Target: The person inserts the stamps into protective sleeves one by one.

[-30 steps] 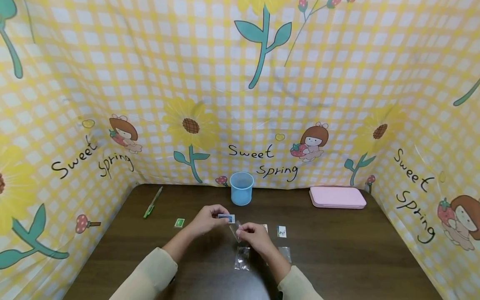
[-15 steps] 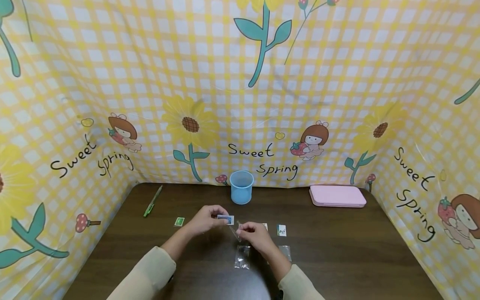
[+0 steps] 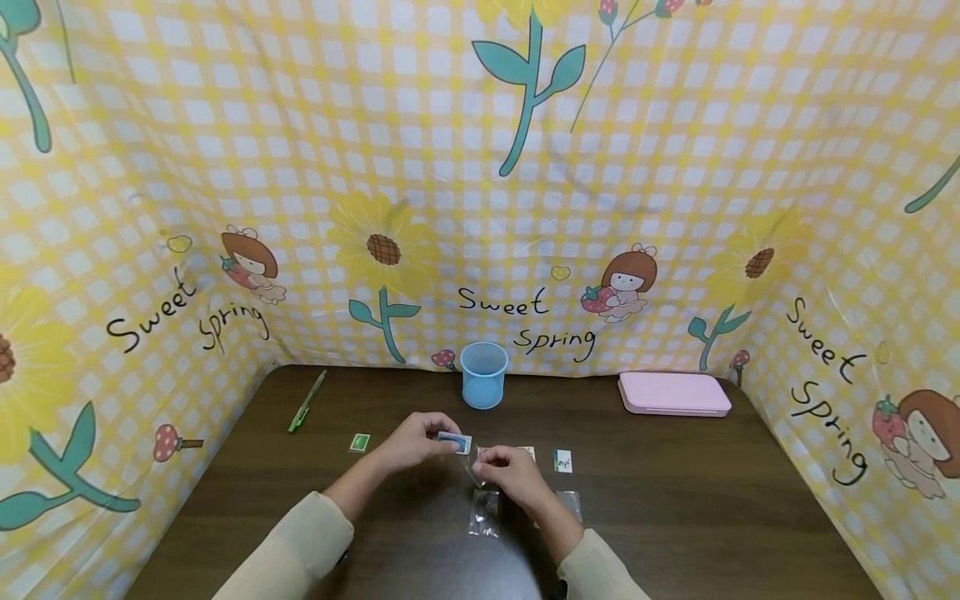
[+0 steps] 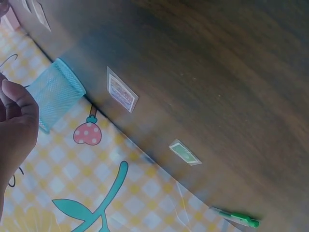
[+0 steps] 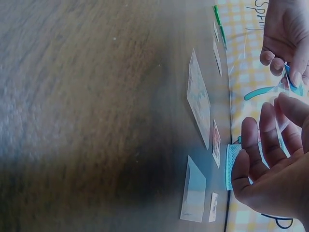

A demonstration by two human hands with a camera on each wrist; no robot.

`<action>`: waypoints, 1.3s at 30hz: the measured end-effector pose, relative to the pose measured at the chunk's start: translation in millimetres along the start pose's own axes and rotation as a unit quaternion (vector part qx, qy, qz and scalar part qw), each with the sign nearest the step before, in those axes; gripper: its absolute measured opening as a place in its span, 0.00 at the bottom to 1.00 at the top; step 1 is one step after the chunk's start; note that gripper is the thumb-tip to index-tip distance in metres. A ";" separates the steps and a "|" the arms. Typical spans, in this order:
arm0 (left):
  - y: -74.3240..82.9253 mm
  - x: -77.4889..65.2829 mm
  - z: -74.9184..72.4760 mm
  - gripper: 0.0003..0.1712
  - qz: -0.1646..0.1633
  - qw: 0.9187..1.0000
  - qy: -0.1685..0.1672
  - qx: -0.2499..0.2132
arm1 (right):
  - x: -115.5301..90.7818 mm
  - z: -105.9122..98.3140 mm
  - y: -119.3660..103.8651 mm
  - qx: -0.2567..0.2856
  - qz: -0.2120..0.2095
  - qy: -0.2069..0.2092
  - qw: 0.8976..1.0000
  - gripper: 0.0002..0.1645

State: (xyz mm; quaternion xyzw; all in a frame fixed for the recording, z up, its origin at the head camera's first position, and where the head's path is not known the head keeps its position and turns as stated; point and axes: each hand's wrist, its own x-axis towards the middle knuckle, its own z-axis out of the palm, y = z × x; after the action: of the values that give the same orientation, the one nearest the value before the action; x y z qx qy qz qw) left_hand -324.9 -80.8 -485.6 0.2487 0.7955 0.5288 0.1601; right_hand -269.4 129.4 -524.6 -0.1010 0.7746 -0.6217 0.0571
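Note:
Up off the table in the head view, my left hand [image 3: 420, 440] pinches a small blue-and-white card [image 3: 454, 442] between thumb and fingers. Right beside it, my right hand [image 3: 512, 472] pinches a small clear plastic sleeve [image 3: 472, 472], whose upper end lies close to the card's lower edge. The right wrist view shows the blue card [image 5: 293, 81] under the left thumb, with the right fingertips just below. Only part of the left hand [image 4: 19, 116] enters the left wrist view; its card is out of sight there.
Clear sleeves [image 3: 484, 512] lie near the front. A picture card [image 3: 563, 461] is at right, a green card [image 3: 360, 442] at left. A sleeved card [image 4: 121, 91] lies beyond the left hand. Behind stand a blue mesh cup [image 3: 482, 383], green pen [image 3: 307, 402] and pink case [image 3: 674, 393].
Both hands stay almost in place. The blue card has tilted slightly and dipped a little beside the clear sleeve. Nothing has been let go.

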 end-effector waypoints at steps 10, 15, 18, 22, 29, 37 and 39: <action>-6.5 2.3 -0.7 0.09 0.003 1.000 0.010 0.020 | -11.2 -1.3 -21.4 -0.001 -0.004 -0.015 1.000 0.08; -4.9 2.0 1.0 0.08 0.004 1.000 0.014 0.027 | -12.2 -1.2 -20.6 -0.005 0.002 -0.022 1.000 0.09; -3.7 1.5 2.0 0.07 0.006 1.000 0.013 0.028 | -12.1 -1.4 -20.9 -0.007 0.008 -0.027 1.000 0.09; 9.1 -3.0 0.6 0.07 0.014 1.000 0.013 0.017 | -12.2 -1.3 -21.9 -0.010 0.016 -0.031 0.999 0.10; 21.0 -6.8 -0.7 0.08 0.028 0.999 0.021 0.001 | -6.4 0.0 -6.8 -0.017 0.015 -0.027 0.999 0.10; -8.3 4.0 1.8 0.08 0.012 1.000 0.026 0.014 | 1.4 -0.3 14.7 -0.014 0.012 -0.026 0.999 0.11; -9.6 4.3 2.2 0.08 0.007 1.000 0.023 0.017 | 0.6 -0.6 12.6 -0.010 0.010 -0.024 1.000 0.11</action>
State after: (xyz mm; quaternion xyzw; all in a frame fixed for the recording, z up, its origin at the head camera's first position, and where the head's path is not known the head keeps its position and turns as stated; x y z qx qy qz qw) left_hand -329.4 -79.7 -495.3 0.2449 0.8060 0.5220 0.1339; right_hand -271.2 132.4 -536.7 -0.1086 0.7805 -0.6103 0.0811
